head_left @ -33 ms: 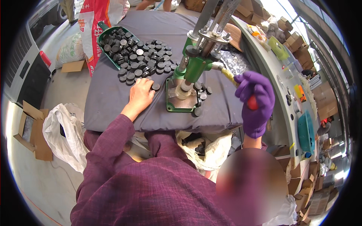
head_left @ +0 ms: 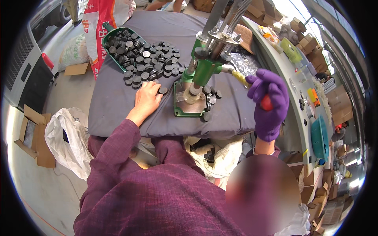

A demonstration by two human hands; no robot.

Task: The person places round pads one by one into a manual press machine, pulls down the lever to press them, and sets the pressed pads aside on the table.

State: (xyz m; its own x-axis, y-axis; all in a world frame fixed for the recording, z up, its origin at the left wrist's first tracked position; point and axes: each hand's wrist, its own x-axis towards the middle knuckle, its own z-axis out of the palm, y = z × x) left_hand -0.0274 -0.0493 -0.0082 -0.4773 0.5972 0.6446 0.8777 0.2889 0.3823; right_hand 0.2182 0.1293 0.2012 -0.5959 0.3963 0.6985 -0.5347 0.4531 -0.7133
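My bare left hand [head_left: 147, 98] rests at the near edge of a pile of black round caps [head_left: 151, 61]. Its thumb and forefinger close on one black cap [head_left: 163, 90]. Beside it stands a green hand press [head_left: 202, 72] with a metal base plate [head_left: 185, 108]. A clear round fixture [head_left: 191, 97] sits on that plate, under the ram. Wearing a purple glove, my right hand [head_left: 271, 102] wraps round the end of the press lever [head_left: 239, 77], which has yellow wrapping. A red knob [head_left: 266, 103] shows between the gloved fingers.
More caps fill a green scoop [head_left: 108, 41] at the far left of the cloth-covered table [head_left: 118, 106]. Several loose caps [head_left: 211, 100] lie right of the base. A long side table [head_left: 289, 84] runs along the right. A white sack [head_left: 67, 137] and cardboard box [head_left: 39, 145] stand left.
My right hand has shifted slightly up and to the right, with the lever and its red knob. My left hand stays almost where it was.
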